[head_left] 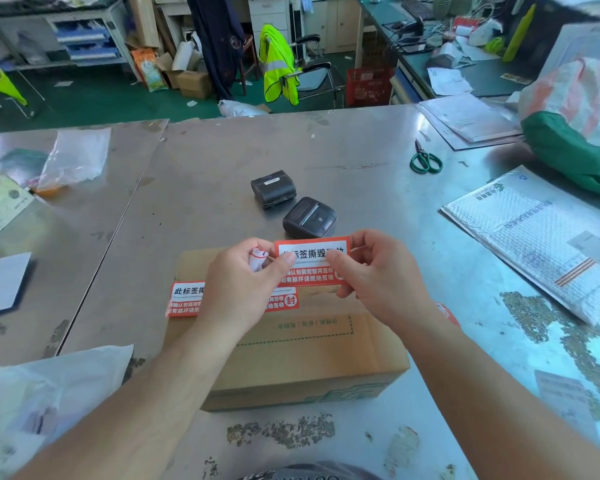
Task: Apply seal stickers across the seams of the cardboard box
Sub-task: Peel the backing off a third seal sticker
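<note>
We hold a seal sticker (312, 252) over the cardboard box (309, 358), at six o'clock from two black printers (309, 218); our left hand (246, 275) pinches its nine o'clock end plus crumpled backing (258, 259), our right hand (371, 271) its three o'clock end; we should keep it taut, centre it on the seam (326, 309) beside the applied sticker (184, 299), press outward.

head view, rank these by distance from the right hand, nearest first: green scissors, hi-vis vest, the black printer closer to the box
From the right hand, which pinches the seal sticker:
1. black printer, just beyond the hand, on the table.
2. green scissors, farther back and to the right on the table.
3. hi-vis vest, past the table's far edge, across the floor.
</note>
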Tool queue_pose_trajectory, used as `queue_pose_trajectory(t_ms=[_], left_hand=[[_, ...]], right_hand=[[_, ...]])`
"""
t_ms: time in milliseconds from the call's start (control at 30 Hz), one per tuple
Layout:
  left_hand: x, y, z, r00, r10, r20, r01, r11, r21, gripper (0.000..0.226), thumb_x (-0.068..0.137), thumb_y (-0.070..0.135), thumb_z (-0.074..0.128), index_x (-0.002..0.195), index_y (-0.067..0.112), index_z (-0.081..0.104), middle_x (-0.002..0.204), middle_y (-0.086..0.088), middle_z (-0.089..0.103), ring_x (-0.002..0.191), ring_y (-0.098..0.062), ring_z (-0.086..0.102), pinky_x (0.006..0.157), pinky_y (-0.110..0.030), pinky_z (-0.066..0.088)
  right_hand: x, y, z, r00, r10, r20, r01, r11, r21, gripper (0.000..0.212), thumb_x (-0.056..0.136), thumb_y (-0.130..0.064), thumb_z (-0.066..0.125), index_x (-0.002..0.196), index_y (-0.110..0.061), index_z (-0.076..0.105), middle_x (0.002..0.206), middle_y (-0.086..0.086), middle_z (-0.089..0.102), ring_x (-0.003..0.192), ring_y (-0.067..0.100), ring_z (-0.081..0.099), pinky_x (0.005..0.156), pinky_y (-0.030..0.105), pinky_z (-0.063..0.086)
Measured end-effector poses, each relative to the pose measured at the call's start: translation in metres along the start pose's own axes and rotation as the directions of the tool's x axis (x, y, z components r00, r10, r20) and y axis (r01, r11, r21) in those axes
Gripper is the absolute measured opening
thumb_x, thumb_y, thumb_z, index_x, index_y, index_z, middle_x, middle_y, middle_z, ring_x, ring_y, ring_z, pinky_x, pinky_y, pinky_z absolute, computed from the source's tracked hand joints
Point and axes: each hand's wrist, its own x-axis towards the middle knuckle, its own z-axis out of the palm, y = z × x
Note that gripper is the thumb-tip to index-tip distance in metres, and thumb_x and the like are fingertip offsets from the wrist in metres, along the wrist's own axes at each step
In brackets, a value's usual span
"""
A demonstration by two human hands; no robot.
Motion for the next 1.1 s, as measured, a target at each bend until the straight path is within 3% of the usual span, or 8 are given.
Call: queue_pose_trajectory(t_ms=[200, 300, 467, 667, 800, 900, 1000, 1100], left_hand=[[-0.001, -0.003, -0.004, 0.998, -0.013, 0.065, 0.014, 1.0, -0.016, 0.01, 0.087, 0.033, 0.071, 0.088, 0.023, 0.069, 0.077, 0.006, 0.076, 0.068, -0.007, 0.072, 0.064, -0.029, 0.058], [-0.002, -0.002, -0.006, 0.981, -0.046, 0.19, 0.084, 0.977, -0.197, 0.007, 0.09, 0.026, 0.069, 0.088, 0.02, 0.069, 0.067, 0.008, 0.071, 0.053, -0.005, 0.062, 0.055, -0.019, 0.048], [0.0, -0.005, -0.009, 0.947, -0.097, 0.305, 0.204, 0.917, -0.342, 0.025, 0.08, 0.042, 0.066, 0.089, 0.019, 0.068, 0.067, -0.014, 0.048, 0.051, -0.013, 0.04, 0.054, -0.023, 0.04], [0.003, -0.008, -0.012, 0.942, -0.095, 0.322, 0.217, 0.904, -0.368, 0.024, 0.082, 0.044, 0.067, 0.09, 0.021, 0.069, 0.085, -0.029, 0.06, 0.069, -0.027, 0.045, 0.054, -0.022, 0.042], [0.004, -0.01, -0.011, 0.945, -0.083, 0.316, 0.215, 0.888, -0.408, 0.02, 0.087, 0.038, 0.068, 0.088, 0.018, 0.069, 0.071, -0.006, 0.066, 0.058, -0.017, 0.051, 0.052, -0.021, 0.041], [0.0, -0.004, -0.009, 0.94, -0.086, 0.33, 0.24, 0.854, -0.462, 0.015, 0.096, 0.024, 0.053, 0.094, 0.011, 0.061, 0.051, 0.009, 0.061, 0.04, -0.003, 0.05, 0.048, -0.018, 0.037], [-0.001, 0.001, -0.008, 0.935, -0.092, 0.343, 0.258, 0.84, -0.478, 0.015, 0.098, 0.021, 0.05, 0.092, 0.011, 0.059, 0.051, 0.009, 0.061, 0.037, -0.002, 0.049, 0.046, -0.016, 0.037], [-0.002, 0.005, -0.008, 0.927, -0.105, 0.36, 0.282, 0.828, -0.485, 0.016, 0.099, 0.021, 0.049, 0.087, 0.012, 0.058, 0.053, 0.009, 0.062, 0.037, -0.001, 0.049, 0.046, -0.017, 0.036]], right_hand=[[0.006, 0.002, 0.008, 0.998, 0.015, -0.055, -0.018, 0.998, -0.06, 0.009, 0.093, -0.027, 0.068, 0.088, -0.021, 0.063, 0.072, -0.005, 0.074, 0.047, 0.006, 0.067, 0.046, 0.011, 0.043], [0.008, 0.002, 0.01, 0.998, 0.025, -0.052, -0.028, 0.998, -0.06, 0.008, 0.092, -0.027, 0.069, 0.089, -0.022, 0.064, 0.071, -0.005, 0.074, 0.047, 0.006, 0.067, 0.05, 0.015, 0.045], [0.01, 0.002, 0.013, 0.999, 0.033, -0.014, -0.034, 0.998, -0.057, 0.009, 0.092, -0.031, 0.069, 0.093, -0.025, 0.063, 0.076, -0.006, 0.075, 0.051, 0.005, 0.068, 0.051, 0.015, 0.045], [0.009, 0.003, 0.016, 0.999, -0.016, -0.049, 0.013, 0.999, -0.05, 0.037, 0.086, -0.034, 0.077, 0.114, -0.033, 0.053, 0.097, -0.011, 0.068, 0.077, -0.001, 0.066, 0.061, 0.014, 0.049], [0.007, 0.003, 0.018, 0.987, -0.156, -0.039, 0.148, 0.976, -0.161, 0.007, 0.09, -0.031, 0.069, 0.096, -0.031, 0.069, 0.112, -0.012, 0.063, 0.104, 0.001, 0.057, 0.079, 0.013, 0.04], [0.004, 0.003, 0.017, 0.98, -0.196, 0.033, 0.198, 0.967, -0.159, 0.011, 0.092, -0.027, 0.066, 0.097, -0.031, 0.076, 0.121, -0.014, 0.061, 0.116, 0.004, 0.054, 0.087, 0.011, 0.037], [0.002, 0.002, 0.014, 0.977, -0.185, 0.101, 0.2, 0.968, -0.155, 0.017, 0.096, -0.028, 0.063, 0.102, -0.033, 0.078, 0.131, -0.013, 0.054, 0.13, 0.004, 0.046, 0.104, 0.024, 0.038], [0.0, 0.002, 0.014, 0.968, -0.196, 0.154, 0.212, 0.972, -0.096, 0.024, 0.094, -0.037, 0.058, 0.107, -0.033, 0.078, 0.137, -0.012, 0.051, 0.135, 0.004, 0.043, 0.107, 0.031, 0.04]])
